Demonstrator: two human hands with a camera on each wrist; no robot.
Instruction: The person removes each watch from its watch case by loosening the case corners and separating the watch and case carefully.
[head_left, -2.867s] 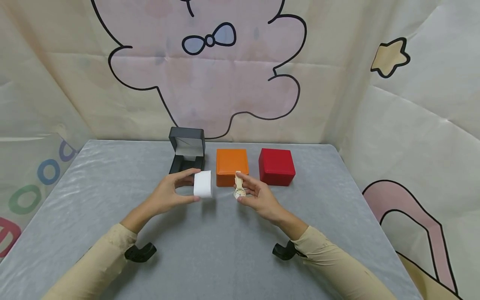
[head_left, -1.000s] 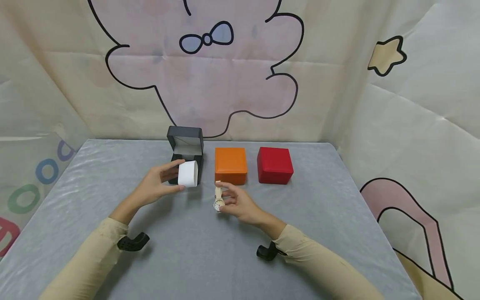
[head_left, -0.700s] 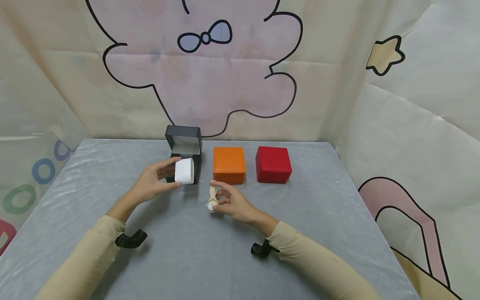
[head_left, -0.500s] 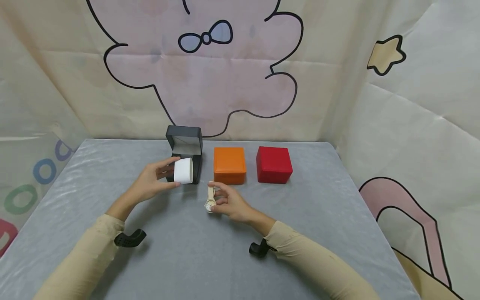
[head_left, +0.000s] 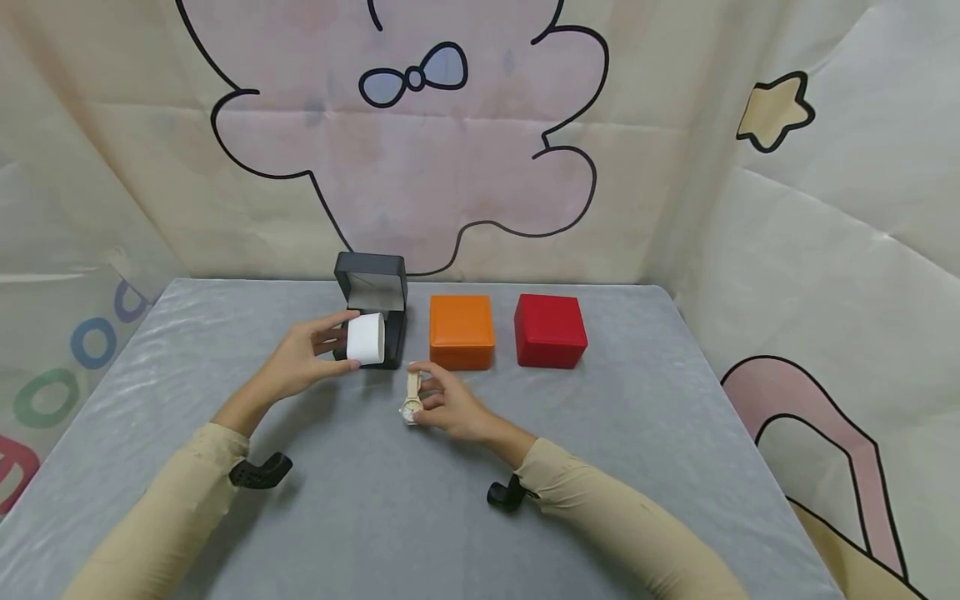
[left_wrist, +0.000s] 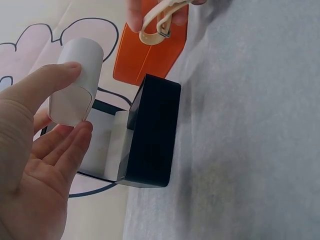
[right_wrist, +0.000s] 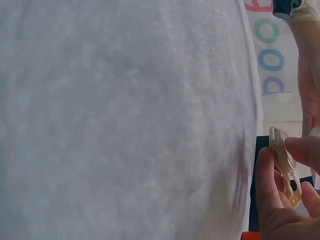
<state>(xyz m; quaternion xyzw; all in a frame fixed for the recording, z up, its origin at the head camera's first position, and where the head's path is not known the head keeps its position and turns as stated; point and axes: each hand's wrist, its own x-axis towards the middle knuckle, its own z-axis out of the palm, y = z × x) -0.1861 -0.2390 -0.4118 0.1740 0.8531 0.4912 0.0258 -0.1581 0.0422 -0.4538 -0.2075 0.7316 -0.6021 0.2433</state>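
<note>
The white watch cushion (head_left: 365, 339), probably light and soft, is pinched by the left hand's (head_left: 302, 358) fingers before the open black watch box (head_left: 394, 340). The likely fragile wristwatch (head_left: 412, 407), best gripped by its case rim, is pinched by the right hand's (head_left: 452, 408) fingers. Nearer worktop (head_left: 405, 517) is unobstructed; behind, movement is limited by the raised lid (head_left: 371, 265).

My left hand (head_left: 307, 354) has carried the cushion (head_left: 365, 339) leftward and forward, from beside the black box's (head_left: 371, 271) right front corner to right before its open base. My right hand (head_left: 450, 404) has brought the watch (head_left: 412, 404) left and closer to me, off the orange box (head_left: 461, 325), whose front it earlier overlapped.
</note>
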